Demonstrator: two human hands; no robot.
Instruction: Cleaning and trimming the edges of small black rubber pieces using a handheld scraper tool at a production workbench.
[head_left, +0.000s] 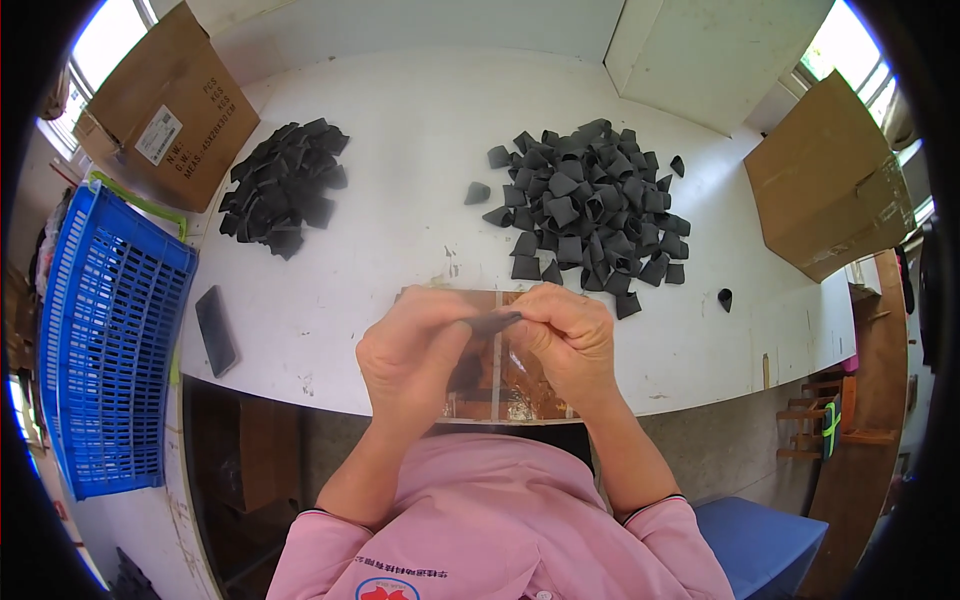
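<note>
Near the table's front edge, a small dark grey fabric piece is pinched between my two hands. My left hand closes on its left end, and my right hand grips its right end between thumb and fingers. Under both hands lies a brown taped board. Beyond my right hand spreads a heap of folded dark grey pieces, several of them curled into loops or cones. A second pile of flatter dark grey pieces sits at the far left.
A blue plastic basket stands at the left beside a dark phone on the white table. Cardboard boxes flank both far sides. One loose piece lies right of the heap. A blue stool is below right.
</note>
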